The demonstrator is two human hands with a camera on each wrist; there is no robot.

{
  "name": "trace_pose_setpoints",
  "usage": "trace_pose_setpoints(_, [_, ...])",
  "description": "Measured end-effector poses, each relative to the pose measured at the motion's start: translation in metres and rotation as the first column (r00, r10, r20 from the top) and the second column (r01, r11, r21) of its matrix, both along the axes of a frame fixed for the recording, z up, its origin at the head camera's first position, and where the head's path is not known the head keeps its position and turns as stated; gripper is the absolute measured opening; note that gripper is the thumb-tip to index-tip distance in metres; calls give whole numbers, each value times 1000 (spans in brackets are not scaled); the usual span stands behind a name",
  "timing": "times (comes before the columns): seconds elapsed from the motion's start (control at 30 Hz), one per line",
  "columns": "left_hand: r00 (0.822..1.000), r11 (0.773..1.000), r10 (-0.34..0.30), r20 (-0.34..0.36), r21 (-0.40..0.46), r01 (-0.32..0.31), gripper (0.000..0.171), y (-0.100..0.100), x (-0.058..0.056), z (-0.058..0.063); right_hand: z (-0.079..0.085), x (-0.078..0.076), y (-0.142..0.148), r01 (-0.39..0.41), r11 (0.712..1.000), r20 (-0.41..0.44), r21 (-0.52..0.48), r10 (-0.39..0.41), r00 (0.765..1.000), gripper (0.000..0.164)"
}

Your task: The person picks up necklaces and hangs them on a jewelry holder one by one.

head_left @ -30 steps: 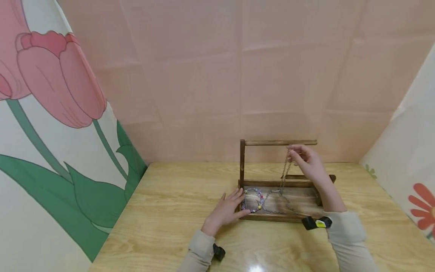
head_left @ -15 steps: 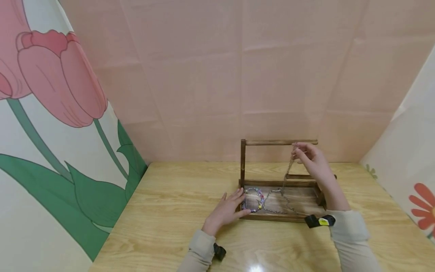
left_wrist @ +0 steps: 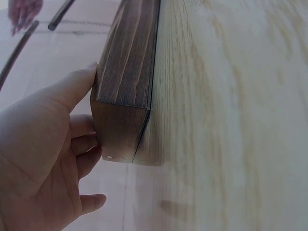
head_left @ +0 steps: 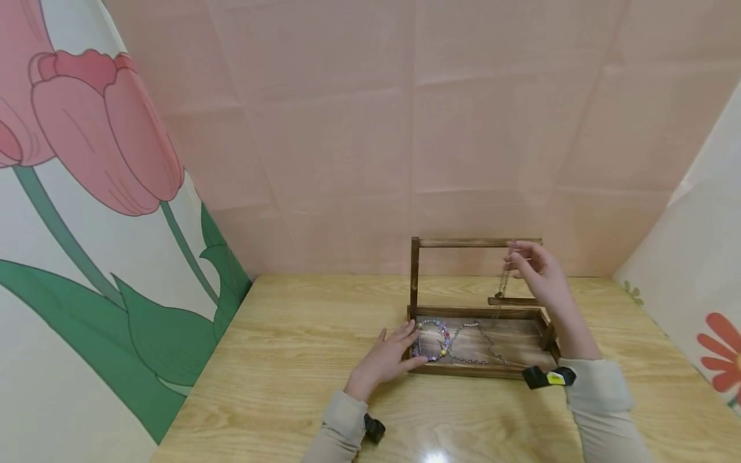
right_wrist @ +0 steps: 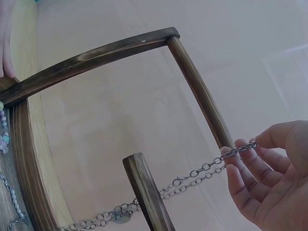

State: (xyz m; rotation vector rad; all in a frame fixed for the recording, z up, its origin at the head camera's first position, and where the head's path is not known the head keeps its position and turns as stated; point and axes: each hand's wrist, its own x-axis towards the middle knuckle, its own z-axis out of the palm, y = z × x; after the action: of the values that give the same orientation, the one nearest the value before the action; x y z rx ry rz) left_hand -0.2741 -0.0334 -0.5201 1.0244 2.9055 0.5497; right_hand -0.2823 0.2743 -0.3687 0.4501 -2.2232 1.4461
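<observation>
My right hand point(head_left: 541, 273) pinches a silver chain necklace point(right_wrist: 207, 168) between thumb and fingertips, near the right end of the top bar. Two strands of it hang past the free end of the short lower bar point(right_wrist: 144, 192); whether they touch that bar I cannot tell. A round pendant point(right_wrist: 121, 217) shows lower on the chain. My left hand point(head_left: 383, 363) rests against the left end of the dark wooden jewelry stand point(head_left: 463, 371), its thumb on the front wall and fingers spread. Beside those fingers, a colorful beaded bracelet point(head_left: 444, 335) lies in the stand's tray.
Another silver chain point(head_left: 469, 361) lies in the tray, right of the beaded bracelet. An upright post point(head_left: 413, 276) carries the top bar point(head_left: 463, 242). The stand sits on a wood-grain table point(head_left: 301, 334) before a pink backdrop point(head_left: 324, 161).
My right hand has moved right along the top bar, drawing the hanging chain from over the tray to the lower bar's free end. My left hand has stayed in place.
</observation>
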Motion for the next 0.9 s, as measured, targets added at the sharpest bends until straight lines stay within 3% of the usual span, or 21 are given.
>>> trace_pose_setpoints(0.4, [1000,1000,5,7,8,-5,72,-2,1,-5,-2,1,13,61,998,11,-16,-61,998,36])
trace_pose_setpoints(0.9, [1000,1000,6,7,16,-6,71,0,1,0,7,5,26,110,983,-1,-147,-112,994,24])
